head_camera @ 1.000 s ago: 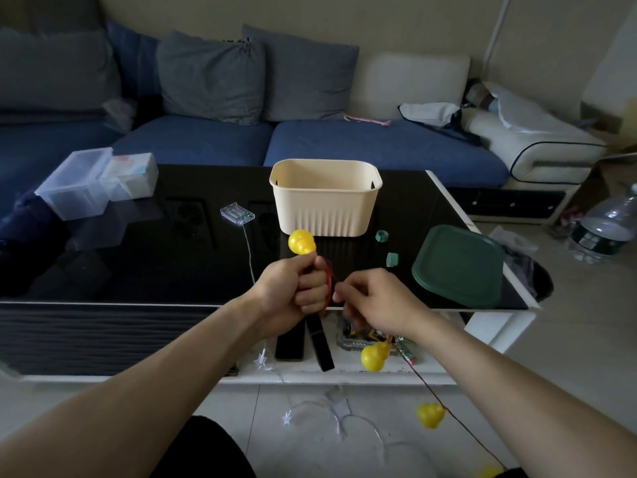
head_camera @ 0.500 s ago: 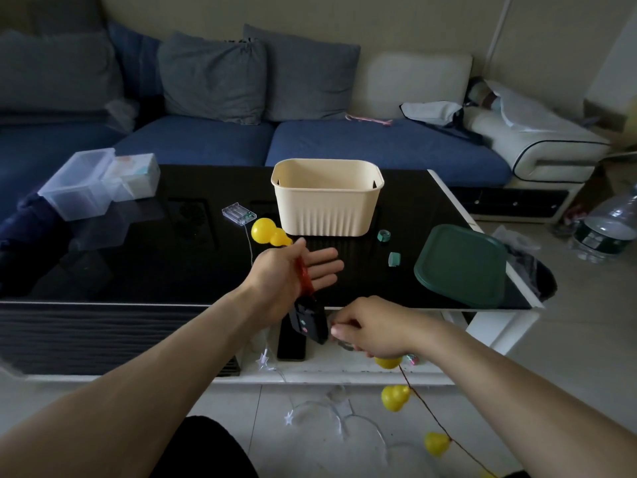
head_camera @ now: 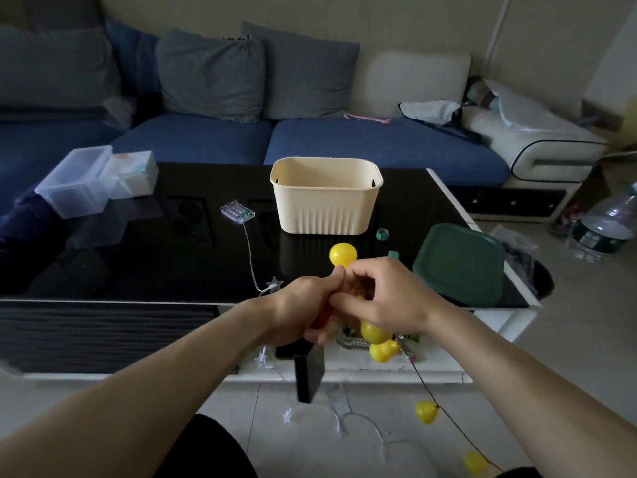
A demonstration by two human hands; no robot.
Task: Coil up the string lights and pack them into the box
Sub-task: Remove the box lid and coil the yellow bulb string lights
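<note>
From the head view, both hands are seen pressed together just above the near edge of the black counter (head_camera: pixel 144 257). The left hand (head_camera: pixel 303 312) is clenched around a coiled part of the yellow-bulb string lights (head_camera: pixel 377 343), one bulb standing above its knuckles; the right hand (head_camera: pixel 386 294) is curled on the same bundle. The rest of the strand is trailed to the floor at the right. The cream box (head_camera: pixel 325 201) is set open on the counter beyond the hands, a green lid (head_camera: pixel 460 263) beside it

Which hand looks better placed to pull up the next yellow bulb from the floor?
Probably the right hand: the red wire trails down on its side, while the left hand grips the coiled part.
</note>
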